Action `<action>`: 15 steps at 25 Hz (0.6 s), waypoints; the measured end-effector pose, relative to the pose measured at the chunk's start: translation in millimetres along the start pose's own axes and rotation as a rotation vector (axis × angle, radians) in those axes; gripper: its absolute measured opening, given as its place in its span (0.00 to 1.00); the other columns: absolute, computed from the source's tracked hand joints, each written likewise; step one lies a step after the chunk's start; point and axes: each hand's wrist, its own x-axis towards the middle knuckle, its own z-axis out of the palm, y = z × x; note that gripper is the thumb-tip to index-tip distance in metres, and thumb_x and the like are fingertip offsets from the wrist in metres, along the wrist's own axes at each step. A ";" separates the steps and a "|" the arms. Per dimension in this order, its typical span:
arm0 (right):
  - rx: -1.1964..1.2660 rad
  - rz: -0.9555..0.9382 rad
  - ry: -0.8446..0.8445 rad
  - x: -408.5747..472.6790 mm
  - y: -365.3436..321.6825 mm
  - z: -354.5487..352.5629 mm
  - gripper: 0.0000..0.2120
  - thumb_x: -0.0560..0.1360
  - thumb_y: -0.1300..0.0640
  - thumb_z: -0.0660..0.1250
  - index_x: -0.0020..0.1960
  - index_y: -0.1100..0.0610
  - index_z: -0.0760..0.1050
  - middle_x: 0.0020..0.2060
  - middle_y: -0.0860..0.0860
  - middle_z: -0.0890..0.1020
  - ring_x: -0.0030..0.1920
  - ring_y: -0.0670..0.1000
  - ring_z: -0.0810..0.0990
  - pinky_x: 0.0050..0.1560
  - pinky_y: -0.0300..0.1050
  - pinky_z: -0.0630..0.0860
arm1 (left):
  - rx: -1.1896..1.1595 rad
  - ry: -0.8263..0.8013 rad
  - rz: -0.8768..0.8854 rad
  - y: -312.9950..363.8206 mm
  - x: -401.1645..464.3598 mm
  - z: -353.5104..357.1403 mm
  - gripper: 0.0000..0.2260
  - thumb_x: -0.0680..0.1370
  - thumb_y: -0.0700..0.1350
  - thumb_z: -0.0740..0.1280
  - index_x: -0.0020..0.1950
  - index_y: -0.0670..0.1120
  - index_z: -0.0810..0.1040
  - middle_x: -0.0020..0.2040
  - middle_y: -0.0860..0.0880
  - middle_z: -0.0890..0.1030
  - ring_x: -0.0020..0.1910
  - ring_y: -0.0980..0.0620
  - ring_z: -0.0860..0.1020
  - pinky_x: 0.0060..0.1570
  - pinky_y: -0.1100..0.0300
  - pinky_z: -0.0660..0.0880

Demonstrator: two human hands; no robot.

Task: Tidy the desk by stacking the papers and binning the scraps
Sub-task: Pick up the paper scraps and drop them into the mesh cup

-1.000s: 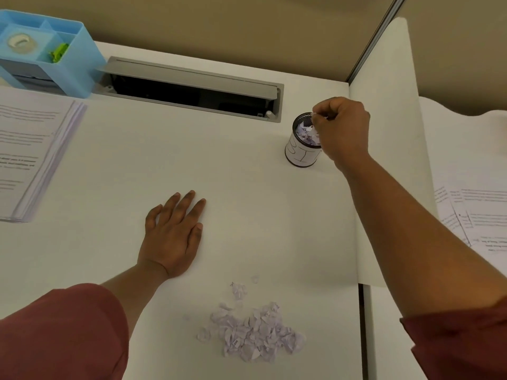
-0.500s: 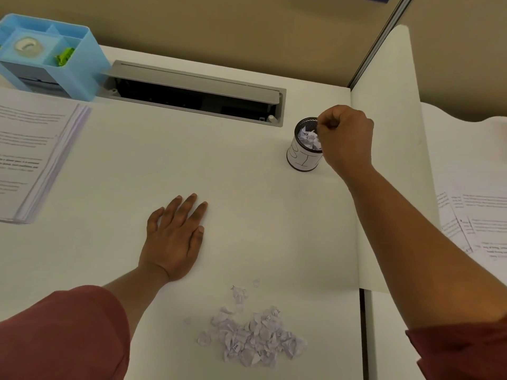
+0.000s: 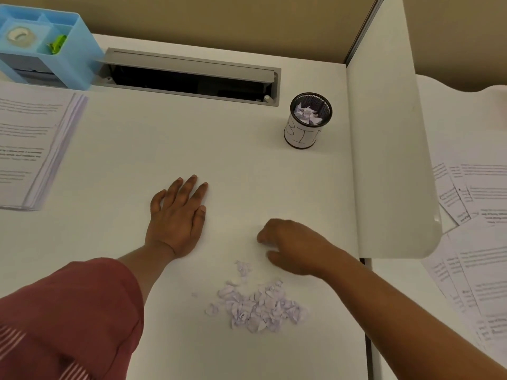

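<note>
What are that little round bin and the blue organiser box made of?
The bin looks like black metal mesh: its inner wall shows a fine grid under a solid rim. A white, matte paper label with hand-drawn letters wraps the outside. The blue organiser looks like moulded plastic: one even pale blue colour, smooth walls with a slight sheen, rounded corners.

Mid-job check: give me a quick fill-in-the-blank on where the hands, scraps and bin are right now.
1. The left hand lies ____ on the desk.
2. The pile of scraps sits nearer the ____ hand's fingers.
3. The bin already holds some ____.
4. The stack of papers lies beside the ____ organiser.

Missing words: flat; right; scraps; blue
</note>
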 end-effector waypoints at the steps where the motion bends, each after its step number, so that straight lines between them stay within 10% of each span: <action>1: -0.075 0.009 -0.062 -7.4 -4.2 2.9 0.22 0.78 0.49 0.69 0.70 0.51 0.72 0.64 0.49 0.74 0.62 0.53 0.75 0.60 0.49 0.75 | 0.000 0.003 0.002 0.2 0.1 0.0 0.25 0.83 0.56 0.47 0.81 0.56 0.60 0.82 0.53 0.59 0.81 0.49 0.55 0.75 0.46 0.52; 5: -0.147 0.088 -0.176 -31.9 -18.2 18.3 0.35 0.67 0.42 0.79 0.67 0.51 0.67 0.57 0.49 0.73 0.54 0.53 0.77 0.50 0.51 0.79 | -0.009 0.004 -0.004 -0.2 -0.5 0.4 0.25 0.83 0.56 0.47 0.81 0.57 0.60 0.82 0.53 0.58 0.81 0.49 0.55 0.75 0.46 0.51; 11: -0.052 0.050 0.043 -20.4 -17.5 45.6 0.06 0.78 0.57 0.68 0.49 0.54 0.70 0.46 0.51 0.75 0.45 0.54 0.76 0.42 0.48 0.73 | -0.025 0.009 -0.004 0.2 -0.6 -0.7 0.26 0.82 0.56 0.47 0.81 0.57 0.60 0.82 0.53 0.58 0.81 0.49 0.54 0.76 0.46 0.51; 15: 0.013 0.022 0.223 -13.8 -20.0 53.2 0.08 0.78 0.59 0.62 0.56 0.58 0.75 0.50 0.52 0.75 0.47 0.55 0.77 0.46 0.53 0.79 | -0.015 0.007 -0.002 -0.7 0.3 0.6 0.26 0.83 0.56 0.47 0.81 0.57 0.60 0.82 0.53 0.58 0.81 0.49 0.54 0.76 0.46 0.51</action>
